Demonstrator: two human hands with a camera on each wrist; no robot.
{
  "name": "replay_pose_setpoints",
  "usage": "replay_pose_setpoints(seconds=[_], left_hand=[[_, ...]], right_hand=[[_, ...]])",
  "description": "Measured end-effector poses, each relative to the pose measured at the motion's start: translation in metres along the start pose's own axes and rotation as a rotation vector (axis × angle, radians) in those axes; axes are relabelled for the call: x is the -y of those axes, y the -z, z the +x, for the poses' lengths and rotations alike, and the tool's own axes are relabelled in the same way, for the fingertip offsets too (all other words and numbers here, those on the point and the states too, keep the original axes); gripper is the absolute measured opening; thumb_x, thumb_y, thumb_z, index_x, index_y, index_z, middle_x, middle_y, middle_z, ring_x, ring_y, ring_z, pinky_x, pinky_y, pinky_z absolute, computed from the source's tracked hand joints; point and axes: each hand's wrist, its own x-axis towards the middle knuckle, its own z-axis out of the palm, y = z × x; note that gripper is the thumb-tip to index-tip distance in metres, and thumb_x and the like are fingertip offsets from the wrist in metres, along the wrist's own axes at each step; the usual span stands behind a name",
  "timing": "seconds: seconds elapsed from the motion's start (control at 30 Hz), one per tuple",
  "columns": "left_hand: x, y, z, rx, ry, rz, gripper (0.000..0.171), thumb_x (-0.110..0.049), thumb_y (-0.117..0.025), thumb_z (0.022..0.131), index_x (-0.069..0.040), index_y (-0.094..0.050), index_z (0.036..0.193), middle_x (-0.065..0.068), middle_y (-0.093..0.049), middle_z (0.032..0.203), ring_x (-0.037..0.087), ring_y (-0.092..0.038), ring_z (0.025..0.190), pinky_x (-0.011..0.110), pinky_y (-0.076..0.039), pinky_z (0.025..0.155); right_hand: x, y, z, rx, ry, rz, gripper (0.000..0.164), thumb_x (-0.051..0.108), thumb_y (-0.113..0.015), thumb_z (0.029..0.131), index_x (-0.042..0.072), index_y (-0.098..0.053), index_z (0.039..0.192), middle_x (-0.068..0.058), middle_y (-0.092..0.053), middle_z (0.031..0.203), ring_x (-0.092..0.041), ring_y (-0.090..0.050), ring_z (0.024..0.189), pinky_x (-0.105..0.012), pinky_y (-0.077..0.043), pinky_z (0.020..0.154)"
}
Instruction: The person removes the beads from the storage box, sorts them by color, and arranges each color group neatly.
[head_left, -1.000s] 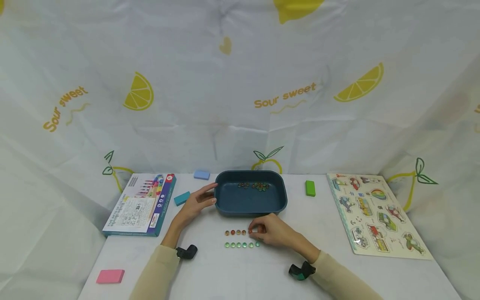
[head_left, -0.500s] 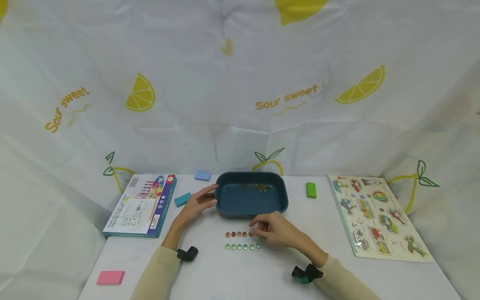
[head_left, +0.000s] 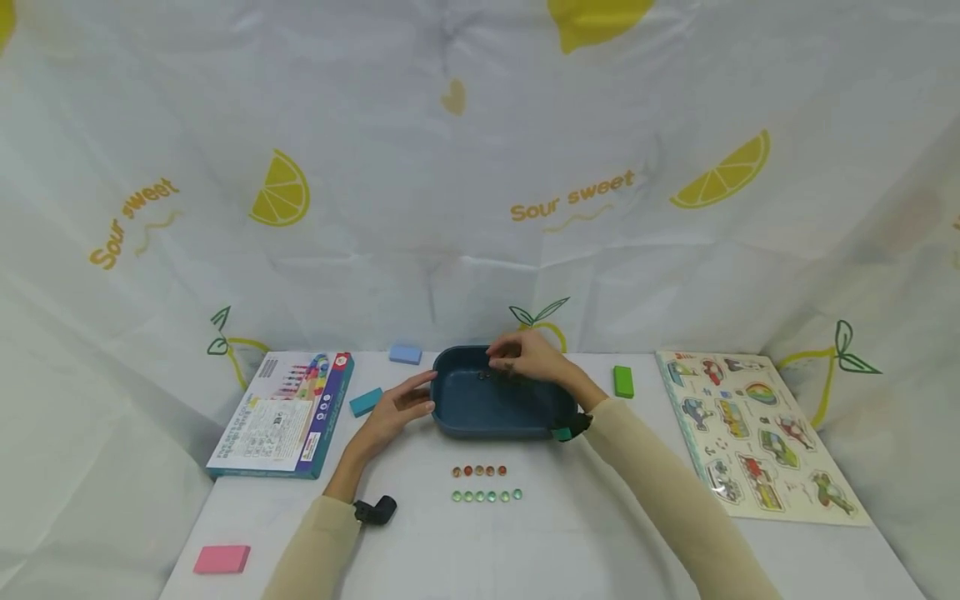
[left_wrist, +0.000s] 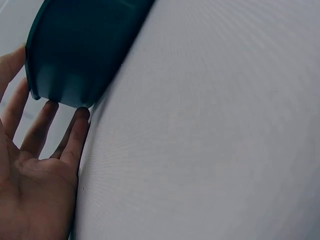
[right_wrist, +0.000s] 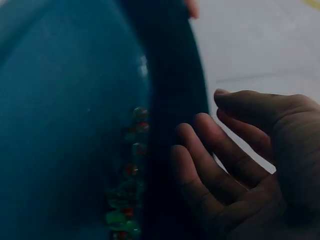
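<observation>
Left hand (head_left: 392,410), wide, touches dark-blue rectangular plastic tray (head_left: 480,413), likely steadying it; right hand (head_left: 531,357) over it, narrow, nothing visibly held.

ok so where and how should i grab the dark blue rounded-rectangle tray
The dark blue rounded-rectangle tray is probably best gripped by its raised walls at the two short ends, coming from left and right: it sits flat, longer sideways, and the left hand touches its left end.
</observation>
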Motion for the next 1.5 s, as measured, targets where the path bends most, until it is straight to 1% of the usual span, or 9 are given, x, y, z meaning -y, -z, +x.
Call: replay_pose_setpoints(seconds=[0.13, 0.3, 0.53, 0.87, 1.0, 1.13, 1.23, 1.37, 1.5], left_hand=[[0.001, -0.002, -0.001, 0.006, 0.016, 0.012, 0.062, -0.017, -0.07, 0.103, -0.018, -0.047, 0.161, 0.012, -0.043, 0.169, 0.04, -0.047, 0.152, 0.018, -0.048, 0.114], [0.001, -0.002, -0.002, 0.002, 0.024, 0.018, 0.062, -0.018, -0.071, 0.103, -0.021, -0.048, 0.16, 0.01, -0.044, 0.169, 0.039, -0.047, 0.152, 0.024, -0.048, 0.118], [0.0, -0.001, -0.002, 0.002, 0.01, 0.023, 0.061, -0.017, -0.069, 0.104, -0.02, -0.048, 0.16, 0.013, -0.046, 0.167, 0.041, -0.048, 0.151, 0.011, -0.047, 0.108], [-0.001, -0.001, -0.001, -0.008, 0.015, 0.038, 0.06, -0.019, -0.07, 0.104, -0.022, -0.049, 0.16, 0.011, -0.047, 0.167, 0.039, -0.049, 0.15, 0.016, -0.048, 0.111], [0.0, -0.001, -0.001, -0.004, 0.022, 0.04, 0.061, -0.02, -0.07, 0.103, -0.022, -0.049, 0.16, 0.011, -0.047, 0.166, 0.039, -0.049, 0.151, 0.015, -0.048, 0.111], [0.001, -0.001, 0.0, 0.001, 0.016, 0.032, 0.061, -0.02, -0.07, 0.103, -0.021, -0.048, 0.16, 0.013, -0.047, 0.166, 0.04, -0.049, 0.151, 0.012, -0.048, 0.108], [0.001, -0.001, 0.0, -0.001, 0.004, 0.02, 0.061, -0.017, -0.069, 0.104, -0.019, -0.048, 0.16, 0.014, -0.047, 0.166, 0.041, -0.048, 0.15, 0.011, -0.048, 0.106], [0.001, 0.0, 0.001, 0.0, -0.004, 0.011, 0.06, -0.015, -0.069, 0.104, -0.018, -0.048, 0.16, 0.015, -0.046, 0.166, 0.042, -0.048, 0.15, 0.011, -0.049, 0.106], [0.0, 0.001, 0.0, -0.003, 0.003, 0.015, 0.06, -0.017, -0.069, 0.104, -0.019, -0.049, 0.16, 0.014, -0.047, 0.166, 0.042, -0.048, 0.15, 0.011, -0.048, 0.107]], right_hand=[[-0.013, -0.007, 0.014, 0.075, -0.052, -0.072, 0.025, 0.009, -0.076, 0.097, -0.002, -0.076, 0.119, -0.014, -0.082, 0.102, -0.021, -0.077, 0.083, -0.031, -0.063, 0.07], [-0.019, -0.014, 0.02, 0.09, -0.013, -0.251, 0.017, 0.006, -0.08, 0.092, 0.001, -0.079, 0.108, -0.009, -0.082, 0.091, -0.009, -0.073, 0.074, -0.022, -0.056, 0.064], [-0.013, -0.018, 0.022, 0.141, -0.03, -0.39, 0.019, 0.011, -0.083, 0.092, 0.002, -0.08, 0.108, -0.009, -0.08, 0.09, -0.012, -0.071, 0.074, -0.025, -0.058, 0.065], [-0.013, -0.024, 0.024, 0.141, -0.047, -0.429, 0.017, 0.01, -0.083, 0.091, 0.001, -0.08, 0.105, -0.01, -0.079, 0.09, -0.016, -0.071, 0.075, -0.029, -0.061, 0.069], [-0.015, -0.022, 0.021, 0.135, -0.03, -0.353, 0.017, 0.011, -0.08, 0.093, 0.001, -0.079, 0.106, -0.011, -0.08, 0.092, -0.013, -0.071, 0.075, -0.027, -0.059, 0.067], [-0.016, -0.016, 0.014, 0.116, -0.047, -0.165, 0.016, 0.014, -0.077, 0.097, 0.003, -0.078, 0.109, -0.01, -0.08, 0.092, -0.011, -0.069, 0.07, -0.026, -0.057, 0.063], [-0.012, -0.011, 0.003, 0.098, -0.047, -0.016, 0.021, 0.017, -0.075, 0.099, 0.002, -0.076, 0.114, -0.013, -0.08, 0.095, -0.015, -0.071, 0.072, -0.03, -0.06, 0.064], [-0.001, -0.007, -0.025, 0.085, -0.024, 0.152, 0.027, 0.016, -0.074, 0.1, -0.002, -0.073, 0.121, -0.022, -0.078, 0.099, -0.024, -0.074, 0.079, -0.035, -0.063, 0.068], [0.01, -0.011, -0.067, 0.088, 0.003, 0.259, 0.027, 0.014, -0.072, 0.101, -0.004, -0.071, 0.121, -0.026, -0.075, 0.099, -0.027, -0.073, 0.078, -0.033, -0.061, 0.066]])
